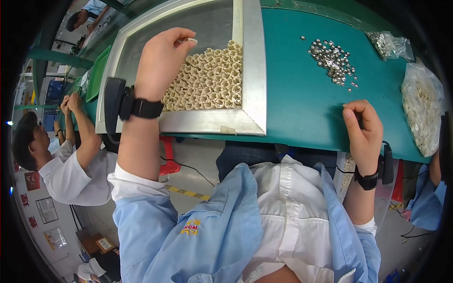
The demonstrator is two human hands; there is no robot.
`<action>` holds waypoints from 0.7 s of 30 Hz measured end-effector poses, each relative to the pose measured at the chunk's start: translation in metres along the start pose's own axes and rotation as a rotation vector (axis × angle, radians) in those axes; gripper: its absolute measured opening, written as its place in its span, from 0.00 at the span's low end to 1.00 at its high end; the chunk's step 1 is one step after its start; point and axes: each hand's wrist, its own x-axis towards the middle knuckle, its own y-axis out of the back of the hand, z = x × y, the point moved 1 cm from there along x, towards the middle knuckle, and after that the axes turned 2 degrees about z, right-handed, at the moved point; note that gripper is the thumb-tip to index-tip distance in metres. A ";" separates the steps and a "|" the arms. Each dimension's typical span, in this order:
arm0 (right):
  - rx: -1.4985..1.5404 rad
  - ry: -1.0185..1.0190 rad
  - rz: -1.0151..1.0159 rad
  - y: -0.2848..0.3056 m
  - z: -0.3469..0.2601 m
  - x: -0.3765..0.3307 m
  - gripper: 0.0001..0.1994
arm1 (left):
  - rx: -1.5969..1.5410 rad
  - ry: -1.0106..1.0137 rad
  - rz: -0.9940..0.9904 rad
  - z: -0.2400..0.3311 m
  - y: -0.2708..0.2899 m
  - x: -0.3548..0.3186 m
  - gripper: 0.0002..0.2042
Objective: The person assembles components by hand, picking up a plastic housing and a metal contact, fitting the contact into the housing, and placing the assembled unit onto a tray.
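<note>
My left hand (163,59) is raised over a metal-framed tray (255,89), its thumb and fingers pinched on a small cream-white piece (193,40). Below and beside it, many cream-coloured, ring-like cups (207,78) stand packed together in the tray's near right part. My right hand (364,129) hovers by the near edge of the green tabletop (297,104), thumb and forefinger closed together. What it pinches, if anything, is too small to make out. A loose pile of small shiny metal parts (332,61) lies on the green surface beyond my right hand.
At the far right, a clear bag of metal parts (384,45) lies beyond a bigger clear bag of pale pieces (423,108). A green tray (98,73) sits left of the frame. Another person in white (71,170) works at the left. A red stool (169,158) stands under the table.
</note>
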 end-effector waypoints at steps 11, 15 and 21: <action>-0.021 0.034 0.003 -0.001 -0.005 0.000 0.05 | 0.052 0.017 -0.246 -0.012 -0.015 0.003 0.11; -0.030 0.051 -0.001 0.000 -0.004 0.000 0.05 | 0.073 0.023 -0.220 -0.007 -0.011 -0.001 0.11; -0.034 0.068 0.006 0.001 -0.005 0.002 0.04 | 0.018 -0.114 0.003 0.009 -0.003 -0.012 0.11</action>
